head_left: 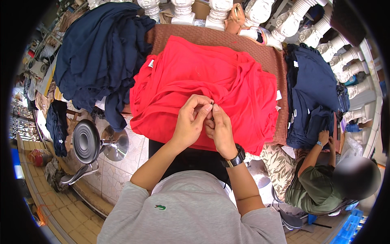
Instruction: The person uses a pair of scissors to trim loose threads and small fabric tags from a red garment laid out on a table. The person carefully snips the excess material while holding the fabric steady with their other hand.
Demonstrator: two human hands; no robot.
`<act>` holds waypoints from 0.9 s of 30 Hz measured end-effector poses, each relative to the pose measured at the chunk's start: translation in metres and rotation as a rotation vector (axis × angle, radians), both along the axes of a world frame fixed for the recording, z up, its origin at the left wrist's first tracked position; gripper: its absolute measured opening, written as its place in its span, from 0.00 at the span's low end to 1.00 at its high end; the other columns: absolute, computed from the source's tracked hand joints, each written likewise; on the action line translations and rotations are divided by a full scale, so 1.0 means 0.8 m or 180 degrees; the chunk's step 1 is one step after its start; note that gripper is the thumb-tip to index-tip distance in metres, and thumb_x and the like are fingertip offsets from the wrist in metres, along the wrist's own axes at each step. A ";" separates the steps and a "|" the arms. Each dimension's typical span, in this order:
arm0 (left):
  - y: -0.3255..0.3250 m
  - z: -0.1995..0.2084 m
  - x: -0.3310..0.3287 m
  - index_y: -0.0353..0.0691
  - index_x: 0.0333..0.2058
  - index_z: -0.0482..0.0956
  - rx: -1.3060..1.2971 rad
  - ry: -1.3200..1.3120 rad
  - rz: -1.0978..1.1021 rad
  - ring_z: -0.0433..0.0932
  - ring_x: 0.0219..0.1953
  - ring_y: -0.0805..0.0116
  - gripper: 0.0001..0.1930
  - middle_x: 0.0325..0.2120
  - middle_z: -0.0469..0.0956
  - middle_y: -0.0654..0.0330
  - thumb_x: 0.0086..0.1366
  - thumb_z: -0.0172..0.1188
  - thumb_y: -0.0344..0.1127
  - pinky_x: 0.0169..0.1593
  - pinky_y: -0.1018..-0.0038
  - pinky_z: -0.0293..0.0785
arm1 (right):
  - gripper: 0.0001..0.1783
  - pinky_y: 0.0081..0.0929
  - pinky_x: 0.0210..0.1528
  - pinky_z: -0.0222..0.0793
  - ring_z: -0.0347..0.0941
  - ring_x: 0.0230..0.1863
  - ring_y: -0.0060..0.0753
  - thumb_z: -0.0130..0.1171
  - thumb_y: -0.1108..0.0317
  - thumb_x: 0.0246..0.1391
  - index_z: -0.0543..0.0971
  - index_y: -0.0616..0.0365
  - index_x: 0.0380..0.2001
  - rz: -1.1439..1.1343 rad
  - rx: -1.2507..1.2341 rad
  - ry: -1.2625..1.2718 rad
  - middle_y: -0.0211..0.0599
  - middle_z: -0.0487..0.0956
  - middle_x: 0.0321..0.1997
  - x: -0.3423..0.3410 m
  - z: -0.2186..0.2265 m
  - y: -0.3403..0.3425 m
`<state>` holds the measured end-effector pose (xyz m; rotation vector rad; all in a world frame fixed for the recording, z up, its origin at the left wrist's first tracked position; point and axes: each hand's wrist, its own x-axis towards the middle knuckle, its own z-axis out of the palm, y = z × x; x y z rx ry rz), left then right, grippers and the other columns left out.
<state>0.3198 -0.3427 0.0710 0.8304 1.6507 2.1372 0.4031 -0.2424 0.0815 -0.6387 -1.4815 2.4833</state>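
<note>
A heap of red garments [239, 77] lies spread over the table in front of me, its cloth folded and wrinkled. Over its near part, my left hand [191, 118] and my right hand [219, 127] meet with fingertips pinched together. Between them is something small and dark, too tiny to name. Both hands are closed, thumbs and forefingers pressed close. Small white labels [278, 95] stick out at the heap's right side, and another white tag [151, 64] shows at its upper left.
A brown textured cloth [170, 32] covers the table. Dark blue garments [101, 57] are heaped at the left, more navy garments [313, 81] at the right. A seated co-worker [317, 183] handles those. White balusters [219, 12] line the far edge. A black stool [86, 140] stands left.
</note>
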 end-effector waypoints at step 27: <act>-0.009 0.023 -0.032 0.34 0.52 0.76 0.0197 -0.0075 -0.0239 0.76 0.47 0.76 0.13 0.46 0.77 0.62 0.70 0.61 0.23 0.53 0.78 0.73 | 0.08 0.14 0.17 0.45 0.52 0.15 0.06 0.66 0.63 0.65 0.78 0.52 0.39 -0.0743 0.0676 0.0530 0.12 0.64 0.19 -0.043 0.025 0.060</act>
